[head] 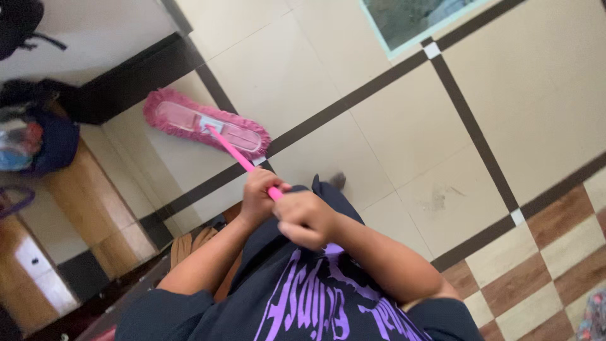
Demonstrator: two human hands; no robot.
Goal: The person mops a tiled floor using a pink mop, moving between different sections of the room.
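A flat mop with a fluffy pink head (205,123) rests on the beige tiled floor (404,126). Its thin pink handle (237,155) slants from the head down to my hands. My left hand (257,197) is wrapped around the handle, lower down the shaft toward the head. Just behind it, my right hand (309,218) grips the handle's upper end in a fist, close against my dark shirt with purple print (315,303). Both forearms are bent in front of my chest.
Dark strips (353,98) divide the beige tiles. A dark blue bag (44,142) sits by a black skirting at the left, beside brown stone steps (82,189). Brown-and-cream checkered tiles (543,259) lie at the lower right. A greenish framed panel (416,19) is at the top.
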